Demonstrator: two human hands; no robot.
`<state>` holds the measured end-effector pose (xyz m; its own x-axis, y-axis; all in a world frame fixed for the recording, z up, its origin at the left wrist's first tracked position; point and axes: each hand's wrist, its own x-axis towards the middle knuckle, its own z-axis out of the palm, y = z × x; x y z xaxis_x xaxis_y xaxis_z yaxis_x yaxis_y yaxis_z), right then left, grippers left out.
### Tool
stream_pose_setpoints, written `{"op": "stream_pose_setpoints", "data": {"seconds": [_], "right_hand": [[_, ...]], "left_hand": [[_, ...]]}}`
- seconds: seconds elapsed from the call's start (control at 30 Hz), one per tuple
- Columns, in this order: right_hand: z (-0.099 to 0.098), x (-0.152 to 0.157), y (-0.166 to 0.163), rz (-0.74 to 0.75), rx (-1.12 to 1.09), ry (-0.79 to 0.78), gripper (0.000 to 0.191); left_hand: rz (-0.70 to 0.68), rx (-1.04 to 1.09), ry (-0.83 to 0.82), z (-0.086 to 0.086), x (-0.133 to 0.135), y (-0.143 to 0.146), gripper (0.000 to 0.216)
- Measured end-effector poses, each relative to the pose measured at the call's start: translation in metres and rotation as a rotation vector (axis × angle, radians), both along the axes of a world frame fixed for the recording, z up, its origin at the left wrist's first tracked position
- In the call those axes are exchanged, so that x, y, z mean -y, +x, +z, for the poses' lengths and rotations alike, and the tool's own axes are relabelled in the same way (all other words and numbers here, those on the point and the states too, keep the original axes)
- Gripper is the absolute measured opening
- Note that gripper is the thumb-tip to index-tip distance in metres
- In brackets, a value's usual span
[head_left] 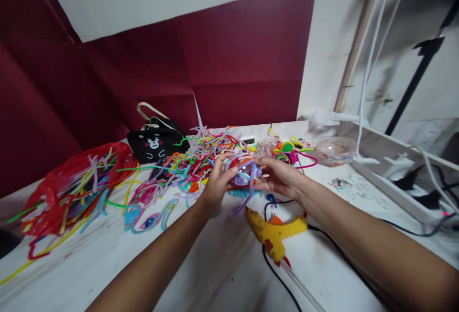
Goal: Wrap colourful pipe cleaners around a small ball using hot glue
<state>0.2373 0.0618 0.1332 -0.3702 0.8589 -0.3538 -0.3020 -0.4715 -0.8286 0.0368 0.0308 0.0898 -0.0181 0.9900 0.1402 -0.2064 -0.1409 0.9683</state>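
Observation:
Both hands meet over the middle of the white table (201, 264). My left hand (217, 183) curls its fingers around a small craft piece (245, 171) made of purple, pink and blue pipe cleaners. My right hand (278, 176) pinches the same piece from the right side. A purple strand hangs down from it. Directly behind the hands lies a big tangled heap of coloured pipe cleaners (195, 159). A yellow hot glue gun (274, 231) lies on the table just below my right wrist, nozzle pointing left.
A red plastic bag (68, 183) full of pipe cleaners sits at the left. A black bear-face bag (155, 145) stands behind the heap. Finished curled shapes (289, 152) and a clear bowl (335, 150) sit at the back right. A white tray (390, 168) holds plugs and cables.

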Motion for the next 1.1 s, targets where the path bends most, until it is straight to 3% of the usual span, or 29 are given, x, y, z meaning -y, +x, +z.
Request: {"op": "stream_pose_setpoints", "data": {"seconds": [0.23, 0.7, 1.1], "right_hand": [[-0.003, -0.002, 0.000, 0.051, 0.070, -0.003, 0.012], [-0.005, -0.002, 0.002, 0.075, 0.161, 0.083, 0.008], [0.003, -0.002, 0.008, -0.021, 0.293, 0.198, 0.022]], "left_hand": [[0.011, 0.014, 0.013, -0.013, -0.003, -0.005, 0.070], [0.069, 0.054, -0.026, -0.005, 0.000, -0.005, 0.069], [0.023, 0.018, -0.066, -0.009, 0.000, -0.008, 0.065]]}}
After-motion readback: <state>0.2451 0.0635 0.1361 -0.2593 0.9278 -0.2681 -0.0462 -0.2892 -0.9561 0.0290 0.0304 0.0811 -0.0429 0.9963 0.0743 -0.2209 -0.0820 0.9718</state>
